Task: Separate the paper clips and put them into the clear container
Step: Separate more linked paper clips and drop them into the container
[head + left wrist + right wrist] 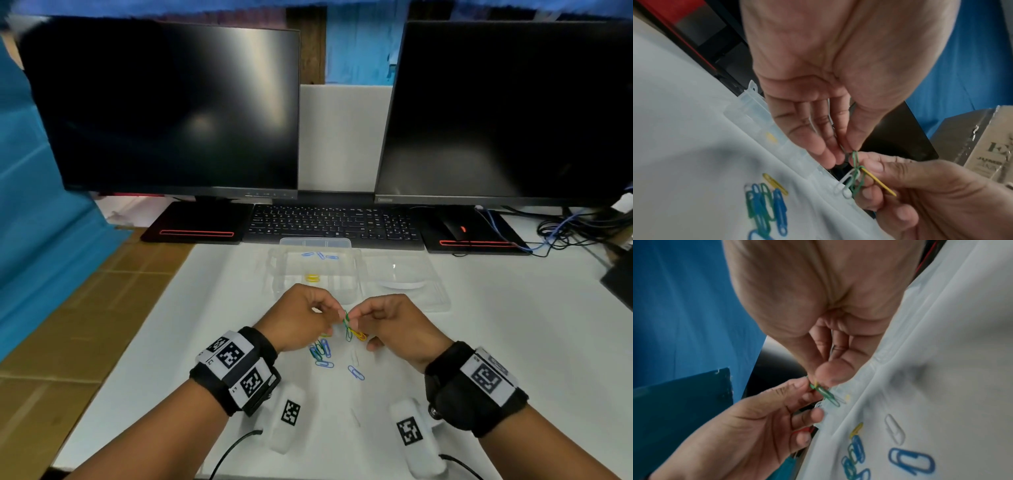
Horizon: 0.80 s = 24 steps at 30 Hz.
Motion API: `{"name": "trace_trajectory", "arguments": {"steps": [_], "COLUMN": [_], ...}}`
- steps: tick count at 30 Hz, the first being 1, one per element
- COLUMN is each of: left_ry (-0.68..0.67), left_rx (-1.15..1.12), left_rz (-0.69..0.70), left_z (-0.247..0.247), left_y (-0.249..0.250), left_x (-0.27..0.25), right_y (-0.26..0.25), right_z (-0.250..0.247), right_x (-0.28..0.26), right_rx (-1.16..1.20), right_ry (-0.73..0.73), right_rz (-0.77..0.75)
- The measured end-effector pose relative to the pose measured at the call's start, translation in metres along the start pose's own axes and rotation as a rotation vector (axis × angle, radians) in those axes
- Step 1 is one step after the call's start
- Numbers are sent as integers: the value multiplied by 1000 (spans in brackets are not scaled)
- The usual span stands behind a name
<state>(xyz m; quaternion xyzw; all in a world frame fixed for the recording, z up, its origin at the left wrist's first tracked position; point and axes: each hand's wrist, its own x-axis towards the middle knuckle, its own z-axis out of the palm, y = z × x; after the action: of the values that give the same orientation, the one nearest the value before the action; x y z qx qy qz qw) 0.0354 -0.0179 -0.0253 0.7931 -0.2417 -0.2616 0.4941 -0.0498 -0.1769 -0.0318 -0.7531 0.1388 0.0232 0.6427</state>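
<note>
Clear container holds blue and, seemingly, yellow clips; both hands' fingers pinch linked clips.

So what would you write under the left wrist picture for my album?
Left hand and right hand pinch a linked chain of paper clips above the table.
</note>
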Motion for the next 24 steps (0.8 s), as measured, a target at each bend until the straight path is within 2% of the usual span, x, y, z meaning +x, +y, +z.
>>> {"name": "trace_trajectory", "arguments": {"steps": [6,10,17,20,24], "left_ry": [25,78,80,97,41], "left_rx": [-362,-436,-479,-563,-661], "left_rz": [-94,-110,-126,-156,-236], "left_z": [5,4,6,6,13], "left_y": [3,1,1,-1,-1], "left_x": [-7,-6,-4,-1,-3], "right_y": [-1,0,5,5,0], "right_z": [-4,-5,-14,-17,-18], "right_x": [-10,-11,-8,-6,-5], "right_rx": [208,260,291,322,318], "right_ry": [-26,-28,14,17,-7], "right_rz": [6,17,20,19,3]}}
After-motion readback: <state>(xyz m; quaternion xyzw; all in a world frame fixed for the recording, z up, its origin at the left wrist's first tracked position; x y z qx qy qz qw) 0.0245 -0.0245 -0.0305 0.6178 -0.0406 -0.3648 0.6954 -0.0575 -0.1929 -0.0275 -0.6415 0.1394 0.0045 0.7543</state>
